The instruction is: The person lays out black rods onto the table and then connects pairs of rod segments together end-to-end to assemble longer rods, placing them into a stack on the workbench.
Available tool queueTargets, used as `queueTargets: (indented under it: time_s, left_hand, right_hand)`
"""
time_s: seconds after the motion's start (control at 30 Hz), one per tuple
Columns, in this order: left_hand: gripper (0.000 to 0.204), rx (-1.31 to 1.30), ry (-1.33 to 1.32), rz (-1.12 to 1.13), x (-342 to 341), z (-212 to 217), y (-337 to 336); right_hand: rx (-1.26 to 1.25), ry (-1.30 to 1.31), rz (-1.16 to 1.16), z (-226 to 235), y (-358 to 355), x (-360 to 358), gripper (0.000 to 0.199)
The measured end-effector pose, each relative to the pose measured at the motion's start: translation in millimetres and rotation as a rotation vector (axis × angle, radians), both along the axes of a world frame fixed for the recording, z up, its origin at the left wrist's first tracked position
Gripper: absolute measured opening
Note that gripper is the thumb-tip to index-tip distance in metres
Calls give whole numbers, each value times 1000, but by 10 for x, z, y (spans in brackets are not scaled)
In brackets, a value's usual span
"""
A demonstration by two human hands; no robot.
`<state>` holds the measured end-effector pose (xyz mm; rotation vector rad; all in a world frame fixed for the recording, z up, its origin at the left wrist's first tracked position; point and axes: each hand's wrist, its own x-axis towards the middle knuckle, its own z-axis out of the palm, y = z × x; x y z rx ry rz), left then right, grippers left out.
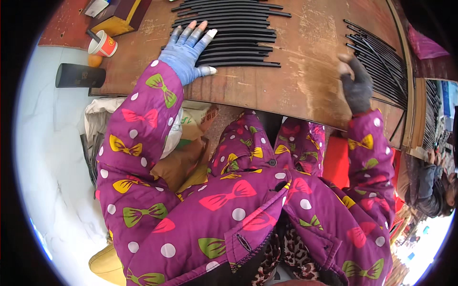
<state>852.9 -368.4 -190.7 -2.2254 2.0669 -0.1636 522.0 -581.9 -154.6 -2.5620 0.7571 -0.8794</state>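
Desk [307, 47] of worn, scratched brown wood spreads across the top of the view, its near edge just ahead of the person's lap. Purple jacket [224, 214] with bows and white dots fills much of the lower half. Black rods [245, 45] lie side by side in a wide row on the desk, left of centre, their right ends uneven. A second bundle of rods [381, 59] lies near the right edge, one crossing the others at a slant. A dark box [114, 16] with a yellow side sits at upper left. The hands are well apart: the left hand [187, 53], in a blue glove, lies spread over the left end of the row; the right hand [356, 83], in a dark grey glove, is curled just beside the second bundle, and whether it grips anything I cannot tell. A dark cylinder [80, 75] stands out at the far left, near a red-and-white cup [103, 45].
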Motion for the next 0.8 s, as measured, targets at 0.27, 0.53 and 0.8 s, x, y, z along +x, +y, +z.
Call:
queueTargets:
  time_s: [0.27,0.53,0.8]
  left_hand:
    - [34,-329,99,-133,-331,44,254]
    - [25,-179,196,-15,-393,-52,185]
    - [30,-167,404,166,-609,96,158]
  right_hand:
    - [-191,108,-316,-135,-592,-1351,17]
    - [-401,538,-642,52,-1198,-1357,22]
    - [-346,1040,-701,151,-1567,-1118,31]
